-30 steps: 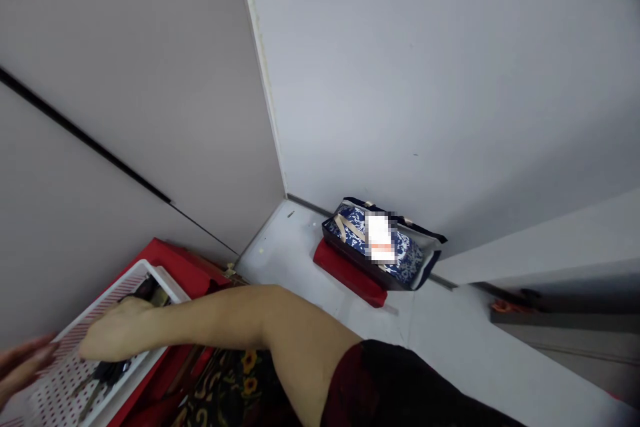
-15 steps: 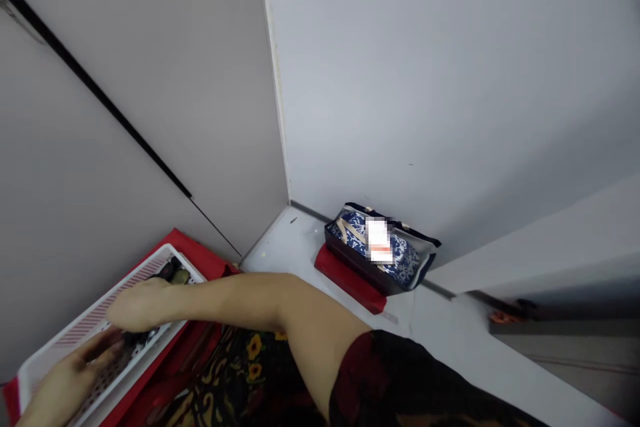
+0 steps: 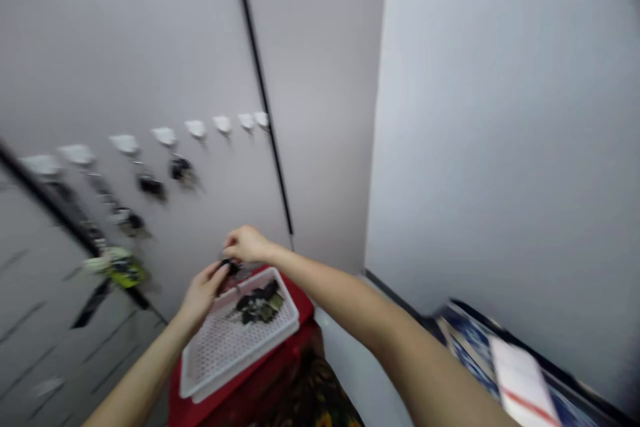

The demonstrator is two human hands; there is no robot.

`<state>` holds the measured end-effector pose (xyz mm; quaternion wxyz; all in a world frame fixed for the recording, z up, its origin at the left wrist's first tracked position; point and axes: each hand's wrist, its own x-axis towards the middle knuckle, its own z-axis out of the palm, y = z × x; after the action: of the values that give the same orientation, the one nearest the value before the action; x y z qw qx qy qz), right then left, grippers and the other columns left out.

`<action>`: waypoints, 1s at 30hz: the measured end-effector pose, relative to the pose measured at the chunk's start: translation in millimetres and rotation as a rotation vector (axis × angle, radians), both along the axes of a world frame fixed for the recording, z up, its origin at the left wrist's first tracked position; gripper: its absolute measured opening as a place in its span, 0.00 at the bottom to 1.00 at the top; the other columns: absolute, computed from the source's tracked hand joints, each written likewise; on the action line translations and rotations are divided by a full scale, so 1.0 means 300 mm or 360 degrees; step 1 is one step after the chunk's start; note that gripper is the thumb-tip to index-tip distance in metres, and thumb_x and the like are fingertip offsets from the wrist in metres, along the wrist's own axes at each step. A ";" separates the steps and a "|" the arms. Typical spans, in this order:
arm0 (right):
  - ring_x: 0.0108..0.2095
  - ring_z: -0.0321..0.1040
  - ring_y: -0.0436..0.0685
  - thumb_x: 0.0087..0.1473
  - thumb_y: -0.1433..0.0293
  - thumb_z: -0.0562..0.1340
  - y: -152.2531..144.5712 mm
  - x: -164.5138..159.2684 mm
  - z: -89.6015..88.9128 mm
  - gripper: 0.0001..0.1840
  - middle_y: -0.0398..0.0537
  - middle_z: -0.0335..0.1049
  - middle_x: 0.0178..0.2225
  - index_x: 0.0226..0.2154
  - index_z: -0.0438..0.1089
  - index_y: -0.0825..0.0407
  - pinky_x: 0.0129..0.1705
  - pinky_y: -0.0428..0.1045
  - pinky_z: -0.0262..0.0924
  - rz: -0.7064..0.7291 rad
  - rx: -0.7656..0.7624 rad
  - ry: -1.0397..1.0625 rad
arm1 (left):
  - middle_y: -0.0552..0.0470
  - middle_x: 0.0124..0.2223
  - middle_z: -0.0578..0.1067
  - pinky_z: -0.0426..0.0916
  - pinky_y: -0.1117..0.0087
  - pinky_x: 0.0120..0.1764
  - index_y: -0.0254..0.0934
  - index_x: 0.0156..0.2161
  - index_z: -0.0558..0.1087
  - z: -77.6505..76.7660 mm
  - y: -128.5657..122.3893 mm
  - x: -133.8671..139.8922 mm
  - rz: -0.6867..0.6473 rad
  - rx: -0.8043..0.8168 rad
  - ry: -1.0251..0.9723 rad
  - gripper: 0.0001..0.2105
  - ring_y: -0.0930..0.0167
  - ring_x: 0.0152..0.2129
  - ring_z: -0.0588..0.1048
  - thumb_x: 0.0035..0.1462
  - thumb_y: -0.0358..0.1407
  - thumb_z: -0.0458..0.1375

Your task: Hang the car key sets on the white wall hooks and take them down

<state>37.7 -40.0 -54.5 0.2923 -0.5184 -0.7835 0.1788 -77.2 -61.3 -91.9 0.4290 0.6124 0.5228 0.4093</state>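
Note:
Above a white perforated plastic basket (image 3: 233, 347), my left hand (image 3: 201, 292) and my right hand (image 3: 247, 245) meet. Between their fingertips is a small bunch of keys (image 3: 231, 267), dark with a metallic glint and blurred. The fingers of both hands are closed at it, with the right hand on the far side. Several other keys (image 3: 260, 303), dark and metal ones, lie heaped toward the basket's right end.
White hooks (image 3: 196, 129) run in a row along the grey wall panel. Bunches of keys (image 3: 183, 170) hang from several left-hand hooks, one with a yellow-green tag (image 3: 126, 270). The basket rests on a red surface (image 3: 306, 300). A blue-patterned bag (image 3: 475, 347) stands at lower right.
The view has swung left, bringing the hooks and hanging keys into sight. My hands have risen out of the basket and now hold a bunch of keys above it.

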 end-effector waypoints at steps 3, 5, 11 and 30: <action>0.16 0.56 0.43 0.38 0.74 0.52 0.080 0.017 0.114 0.09 0.43 0.63 0.17 0.25 0.65 0.60 0.17 0.38 0.51 -0.0129 0.0005 0.0304 | 0.57 0.17 0.66 0.57 0.81 0.18 0.31 0.28 0.66 0.123 0.093 0.022 -0.0131 0.0113 -0.0290 0.16 0.82 0.14 0.62 0.34 0.43 0.53; 0.15 0.55 0.43 0.37 0.74 0.52 0.125 0.027 0.207 0.09 0.42 0.62 0.15 0.25 0.64 0.60 0.18 0.38 0.51 -0.0204 0.0121 0.0439 | 0.56 0.20 0.66 0.56 0.82 0.18 0.31 0.29 0.66 0.216 0.146 0.038 -0.0136 0.0192 -0.0364 0.12 0.83 0.14 0.62 0.38 0.37 0.51; 0.15 0.57 0.43 0.38 0.73 0.52 0.220 0.033 0.440 0.09 0.41 0.61 0.14 0.25 0.64 0.58 0.20 0.39 0.54 -0.0473 0.0515 0.0592 | 0.52 0.25 0.67 0.56 0.82 0.18 0.31 0.36 0.63 0.447 0.253 0.091 0.0092 0.0439 -0.0422 0.12 0.83 0.15 0.63 0.42 0.30 0.48; 0.26 0.63 0.47 0.40 0.75 0.52 0.279 -0.003 0.408 0.12 0.47 0.66 0.25 0.31 0.64 0.59 0.30 0.44 0.58 -0.0537 0.0651 0.0442 | 0.44 0.40 0.66 0.58 0.72 0.38 0.32 0.43 0.59 0.400 0.295 0.034 0.0324 0.0699 0.0424 0.19 0.71 0.36 0.65 0.41 0.30 0.49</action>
<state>36.9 43.7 68.0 0.5205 -0.5423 -0.6586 0.0353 -67.1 27.1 28.1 0.1700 0.6835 0.5322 0.4698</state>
